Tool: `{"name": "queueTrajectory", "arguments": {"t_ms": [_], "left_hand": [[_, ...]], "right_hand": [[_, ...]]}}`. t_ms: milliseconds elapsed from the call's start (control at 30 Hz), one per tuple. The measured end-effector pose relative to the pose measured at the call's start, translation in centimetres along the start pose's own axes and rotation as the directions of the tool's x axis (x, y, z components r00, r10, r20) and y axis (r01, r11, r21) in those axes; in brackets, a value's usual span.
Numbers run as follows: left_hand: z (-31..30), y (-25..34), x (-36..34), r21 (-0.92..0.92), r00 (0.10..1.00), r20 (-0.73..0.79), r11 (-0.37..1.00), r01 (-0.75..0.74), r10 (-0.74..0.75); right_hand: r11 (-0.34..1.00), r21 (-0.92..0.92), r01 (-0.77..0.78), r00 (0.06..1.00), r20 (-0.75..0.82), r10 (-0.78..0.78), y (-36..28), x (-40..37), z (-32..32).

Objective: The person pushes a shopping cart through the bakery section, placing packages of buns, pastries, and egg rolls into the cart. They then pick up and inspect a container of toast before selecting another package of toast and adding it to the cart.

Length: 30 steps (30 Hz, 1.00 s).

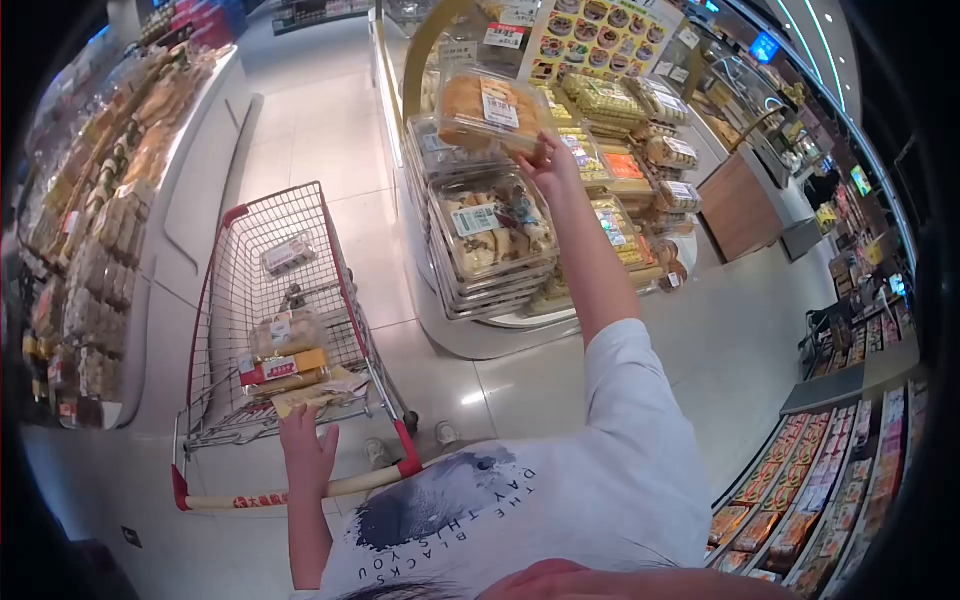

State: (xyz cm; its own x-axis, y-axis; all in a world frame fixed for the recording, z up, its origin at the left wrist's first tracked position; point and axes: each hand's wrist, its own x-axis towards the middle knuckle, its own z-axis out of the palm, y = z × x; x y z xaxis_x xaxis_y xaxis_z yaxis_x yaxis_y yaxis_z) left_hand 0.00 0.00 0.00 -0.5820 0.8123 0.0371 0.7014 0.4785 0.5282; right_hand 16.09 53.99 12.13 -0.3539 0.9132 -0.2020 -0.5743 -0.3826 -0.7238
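My right hand (546, 163) is closed on the near corner of a clear plastic box of bread (490, 108) with a white label. The bread box is lifted over a display, above a stack of clear pastry boxes (492, 228). My left hand (306, 448) reaches over the handle of a shopping cart (345, 486), fingers stretched out and apart. Its fingertips overlap a flat yellowish package (300, 399) in the cart. Beyond that lie a red-and-yellow package (284, 370), a clear bread pack (286, 330) and a small labelled box (288, 254).
Yellow-wrapped packs (606, 105) and more baked goods fill the display, with a picture sign (598, 38) behind. A bakery counter (190, 190) lines the left side of the aisle. Shelves of packaged goods (790, 470) stand at the lower right, and a wooden counter (752, 203) beyond.
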Motion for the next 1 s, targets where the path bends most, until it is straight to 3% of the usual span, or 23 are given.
{"name": "queueTrajectory", "arguments": {"t_ms": [67, 100, 267, 400, 600, 667, 767, 867, 1000], "left_hand": [[-1.6, -0.9, -1.4, 0.144, 0.999, -0.046, 0.989, -0.016, 0.023], [4.3, 3.4, 0.1, 0.047, 0.997, -0.077, 0.999, -0.023, 0.027], [2.8, 1.5, -0.1, 0.115, 0.992, -0.128, 0.993, 0.006, 0.009], [2.7, 1.7, 0.2, 0.109, 0.991, -0.133, 0.993, 0.039, -0.024], [3.0, 2.0, 0.4, 0.136, 0.991, -0.126, 0.989, 0.063, -0.046], [3.0, 1.8, 0.4, 0.137, 0.990, -0.135, 0.989, 0.056, -0.037], [3.1, 1.6, 0.3, 0.141, 0.990, -0.140, 0.989, 0.048, -0.028], [3.3, 1.3, 0.3, 0.149, 0.990, -0.143, 0.988, 0.033, -0.012], [3.1, 1.1, 0.1, 0.138, 0.994, -0.110, 0.990, 0.003, 0.012]], "right_hand": [[0.998, 0.013, -0.054, 0.998, -0.020, 0.055, 2.4, 1.5, 1.2], [0.995, -0.096, -0.019, 0.999, -0.035, 0.015, -2.5, 4.5, -0.5], [0.986, -0.153, -0.071, 0.996, -0.068, 0.061, 2.7, 9.1, 0.6], [0.919, -0.384, -0.094, 0.995, -0.066, 0.075, 3.1, 11.4, -0.1], [0.648, -0.761, -0.012, 0.987, -0.114, -0.115, 0.8, 8.6, 0.9], [0.537, -0.843, 0.031, 0.966, -0.112, -0.231, 0.5, 8.2, 1.0], [0.462, -0.886, 0.047, 0.963, -0.083, -0.257, -0.4, 6.8, 1.2], [0.107, -0.963, 0.247, 0.793, 0.137, -0.594, 0.1, 6.6, -0.5], [-0.146, -0.869, 0.473, 0.551, 0.421, -0.721, 2.2, -0.6, -0.7]]}}
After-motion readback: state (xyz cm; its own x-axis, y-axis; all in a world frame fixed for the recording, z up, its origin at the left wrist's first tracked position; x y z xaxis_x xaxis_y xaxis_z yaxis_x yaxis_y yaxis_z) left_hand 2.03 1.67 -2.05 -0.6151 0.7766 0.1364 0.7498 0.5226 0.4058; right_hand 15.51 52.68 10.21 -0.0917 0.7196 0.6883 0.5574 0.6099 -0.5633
